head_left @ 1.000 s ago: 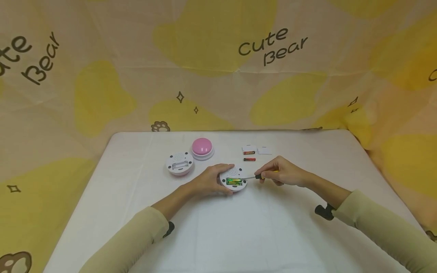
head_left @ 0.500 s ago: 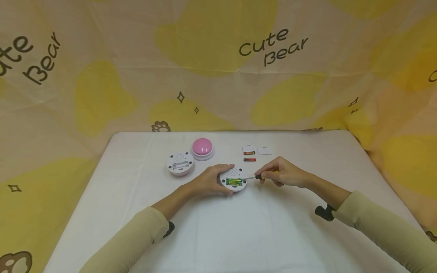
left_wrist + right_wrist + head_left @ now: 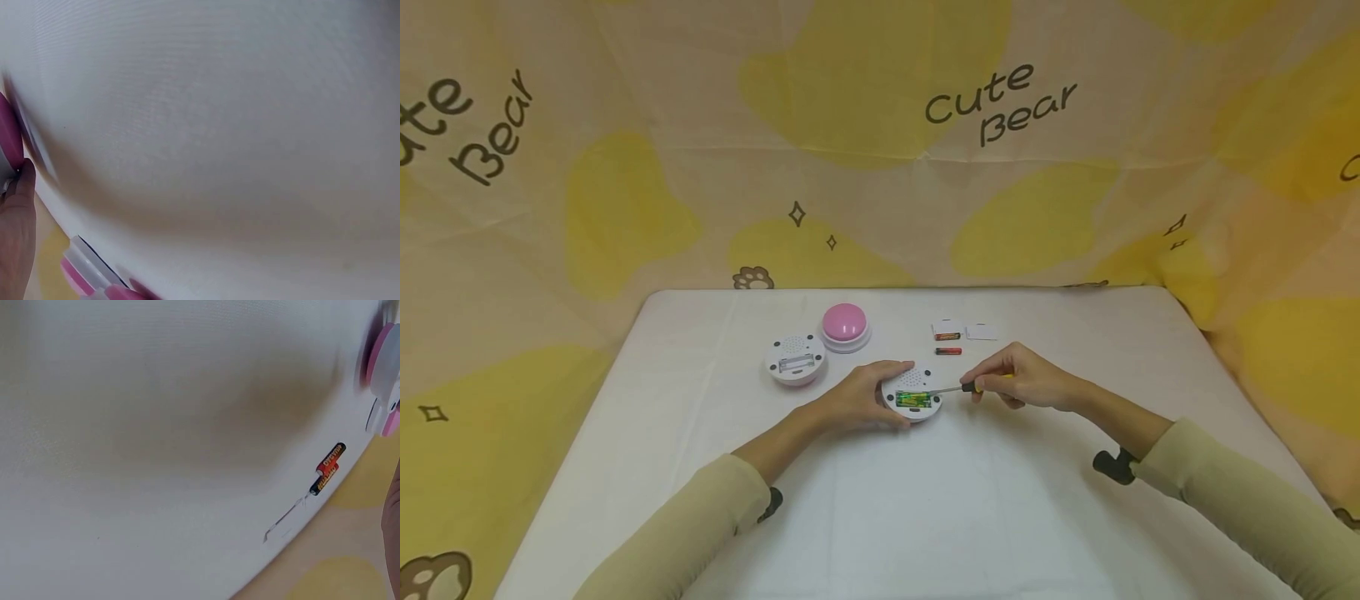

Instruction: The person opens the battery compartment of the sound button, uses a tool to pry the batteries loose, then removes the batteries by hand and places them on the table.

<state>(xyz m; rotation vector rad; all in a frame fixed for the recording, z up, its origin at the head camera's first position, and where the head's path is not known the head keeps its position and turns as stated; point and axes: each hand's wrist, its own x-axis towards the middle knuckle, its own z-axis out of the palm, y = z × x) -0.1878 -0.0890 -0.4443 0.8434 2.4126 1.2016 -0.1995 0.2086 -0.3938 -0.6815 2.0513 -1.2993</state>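
Note:
My left hand grips the side of a round white push-button device lying upside down, its underside facing up. Two green batteries lie in its uncovered battery compartment. In the left wrist view, the fingers touch the device's edge, by its pink part. Coming from the right, my right hand pinches the black and yellow handle of a screwdriver. Its thin metal tip meets the right end of the compartment, right at the batteries. In the right wrist view only an edge of that hand shows.
To the left, another upturned device has a bare battery slot. Behind it stands a pink-topped button upright. Two white battery covers lie at the back, with one red-and-black battery against a cover and another battery nearer.
The gripped device has shifted very slightly left. The screwdriver tip stays at the battery compartment, and both hands keep nearly the same pose.

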